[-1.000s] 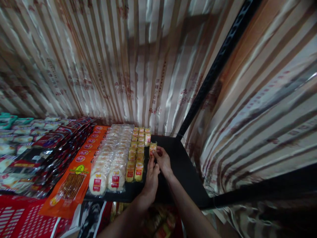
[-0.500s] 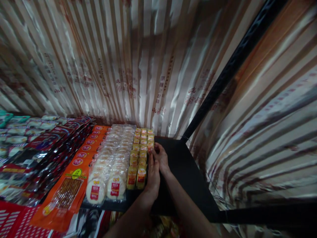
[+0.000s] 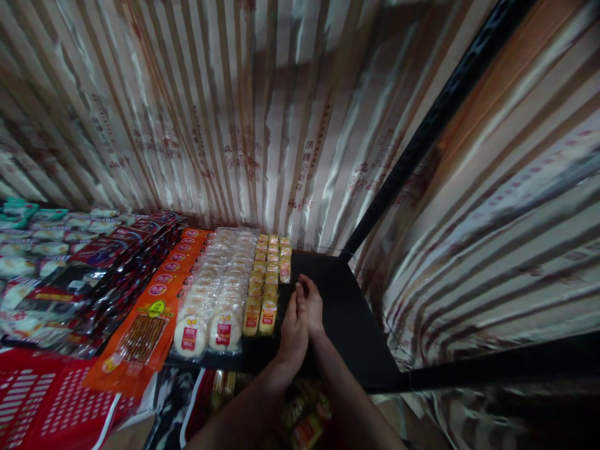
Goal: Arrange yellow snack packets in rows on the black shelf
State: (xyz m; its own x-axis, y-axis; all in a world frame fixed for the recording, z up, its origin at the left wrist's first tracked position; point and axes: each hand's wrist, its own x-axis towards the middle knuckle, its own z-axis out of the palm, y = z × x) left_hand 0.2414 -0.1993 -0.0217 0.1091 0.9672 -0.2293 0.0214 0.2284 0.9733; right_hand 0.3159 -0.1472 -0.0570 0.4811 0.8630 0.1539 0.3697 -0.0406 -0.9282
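Yellow-wrapped snack packs stand in three close columns on the black shelf. The third column is shorter and ends in a pack with a red label. Just right and in front of these packs, my left hand is stretched out with its fingers straight, and no pack shows in it. Against its side lies my right hand, fingers lightly bent and apart from the packs. The space between the palms is hidden.
Left of the yellow packs lie clear packs of round white crackers, orange snack bags and dark red bags. A red basket is at lower left. More yellow packs sit below the shelf edge. A black post rises behind.
Both hands have drawn back from the third yellow column toward me and slightly right. The red-labelled pack at its end now shows fully. The view has shifted a little.
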